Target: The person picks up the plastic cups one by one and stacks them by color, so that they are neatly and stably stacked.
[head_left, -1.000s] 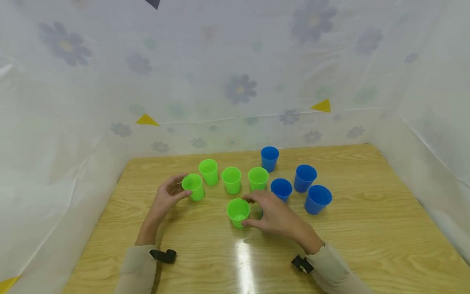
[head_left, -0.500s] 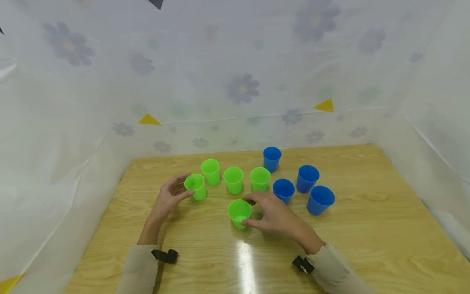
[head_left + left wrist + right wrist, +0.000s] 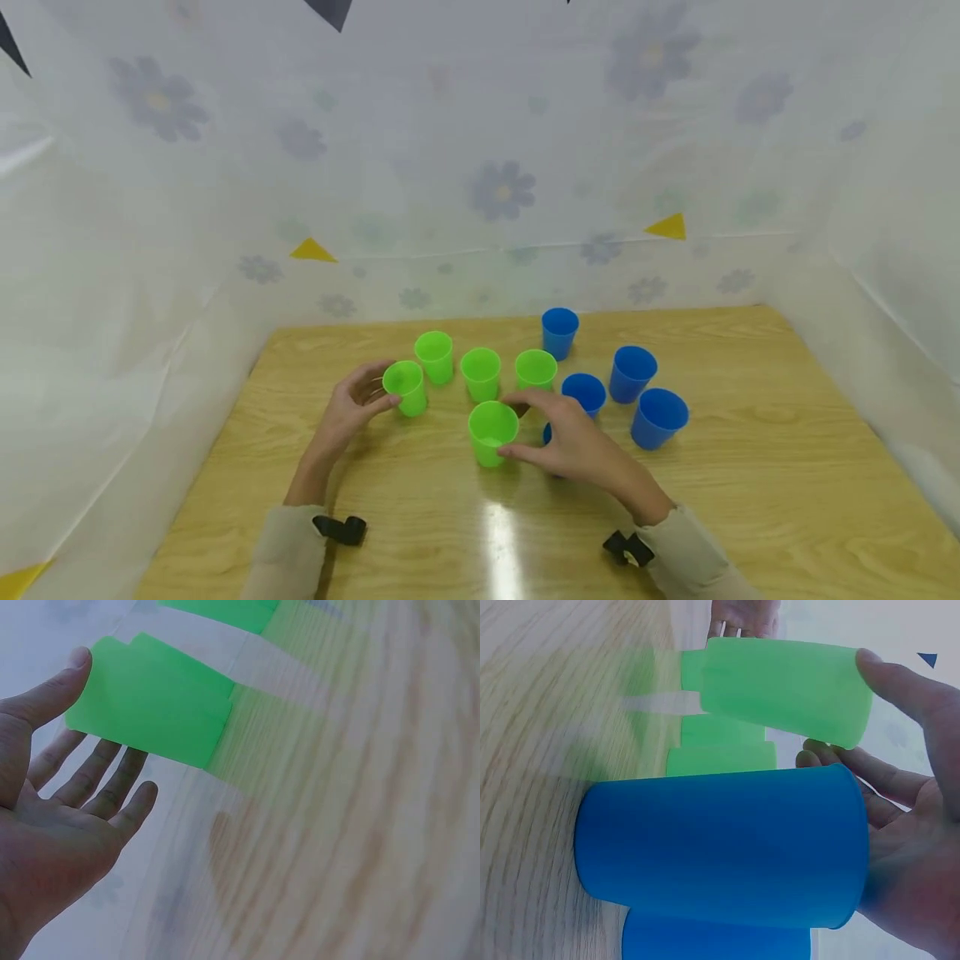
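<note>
From the head view, the left hand still cups the leftmost green cup and the right hand still pinches the near green cup, both cups barely shifted on the wooden table over the last second, so the work looks paused mid-grip. At the left wrist, the thumb and curled fingers bracket that smooth, tapered plastic cup (whether they touch it is unclear). At the right wrist, a blue cup sits against the palm while the thumb presses the green cup, beside matte grained wood.
</note>
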